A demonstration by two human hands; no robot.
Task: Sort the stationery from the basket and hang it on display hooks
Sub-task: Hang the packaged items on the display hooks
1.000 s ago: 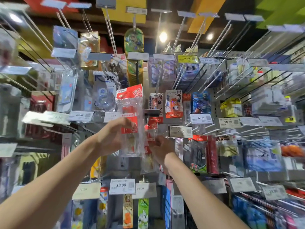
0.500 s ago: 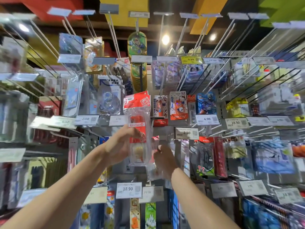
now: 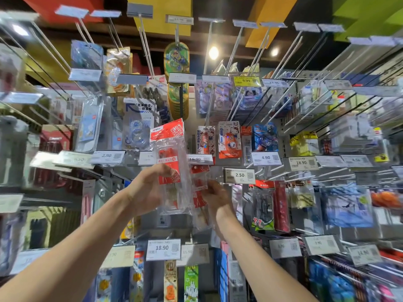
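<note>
The person stands close to a wall of display hooks (image 3: 145, 42) and reaches up with both bare arms. The left hand (image 3: 148, 188) grasps a clear plastic packet (image 3: 174, 184) with a red paper header: the thumb lies on the front of it and the other fingers are curled behind. The packet is held upright in the air, in the middle of the wall, and its header is in front of the row of price tags; the red print on it I cannot read. Just to the right, the right hand (image 3: 214, 197) is raised with bent fingers at some similar packets (image 3: 200, 188), clear with red labels, which hang partly behind the first one. Whether this hand really pinches them or only touches them I cannot tell. Beside it on the right is a price tag marked 2.50 (image 3: 239, 175), and under the two hands is a tag marked 18.90 (image 3: 163, 249). Above the right hand hang Hello Kitty packets (image 3: 230, 140) in white and orange, and higher up is a stack of green oval packs (image 3: 176, 59). Many other packets fill the hooks on both sides, but they are blurred.
</note>
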